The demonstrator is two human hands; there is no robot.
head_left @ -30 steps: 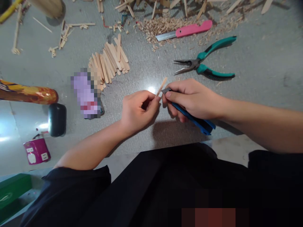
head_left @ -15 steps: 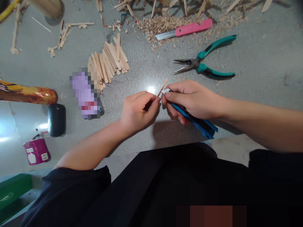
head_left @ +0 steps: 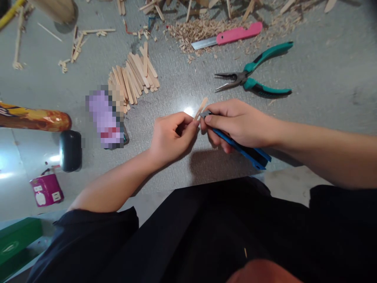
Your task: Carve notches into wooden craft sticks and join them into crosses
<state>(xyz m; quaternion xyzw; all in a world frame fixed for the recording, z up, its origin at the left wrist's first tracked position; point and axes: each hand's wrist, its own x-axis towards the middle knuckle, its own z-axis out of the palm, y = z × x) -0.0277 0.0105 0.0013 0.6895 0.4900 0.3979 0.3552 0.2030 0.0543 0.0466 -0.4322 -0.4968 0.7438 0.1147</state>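
Between thumb and fingers, my left hand (head_left: 173, 135) pinches a wooden craft stick (head_left: 202, 107), its free end pointing up and to the right. My right hand (head_left: 235, 122) is wrapped round a blue utility knife (head_left: 246, 151), whose short blade lies close beside the stick near my left thumb. Whether the blade touches the wood I cannot tell. Beyond my right hand lie needle-nose pliers (head_left: 244, 78) with teal handles, jaws apart. A pink knife (head_left: 238, 35) rests on a heap of wood shavings (head_left: 188, 33). Left of the pliers is a pile of craft sticks (head_left: 134, 76).
A blurred purple phone-like object (head_left: 104, 116) lies beside the stick pile. Farther left are a dark rounded case (head_left: 70, 151), a magenta plug adapter (head_left: 47, 190) and an orange-brown tube (head_left: 38, 118). Stick constructions (head_left: 188, 10) stand at the far edge. The grey table (head_left: 165, 173) ends near my body.
The craft stick has turned to show more of its flat face. The knife blade has tilted and looks darker. Both hands stay in nearly the same place.
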